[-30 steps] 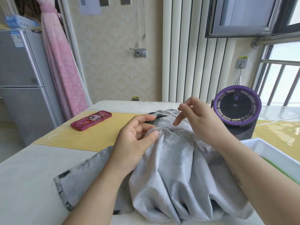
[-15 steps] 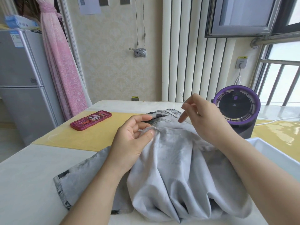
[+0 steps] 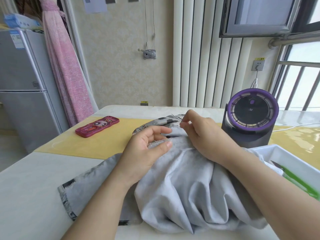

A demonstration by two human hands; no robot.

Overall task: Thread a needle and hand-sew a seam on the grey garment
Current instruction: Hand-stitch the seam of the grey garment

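Nearest the lens, a grey garment [image 3: 181, 187] heaped in folds on the white surface [image 3: 31, 187], both forearms reaching in over it. At the top of the heap, the left hand [image 3: 147, 148] gripping a ridge of the cloth, thumb flat on the fabric, fingers curled above it. Just beside it, the right hand [image 3: 204, 135] pinching a needle [image 3: 176, 117] between thumb and fingertips, the steel angled up and to the left over the garment's patterned far edge. Thread too fine to make out. At the right edge, a white tray [image 3: 294, 160] just beside the cloth, something green [image 3: 297, 181] inside. Farther back, a yellow mat [image 3: 103, 142] under a red case [image 3: 97, 126] on the left; a purple-ringed fan [image 3: 251, 115] on the right, behind the right hand. Beyond the surface, a fridge [image 3: 22, 94] and a pink curtain [image 3: 67, 66] at the wall.
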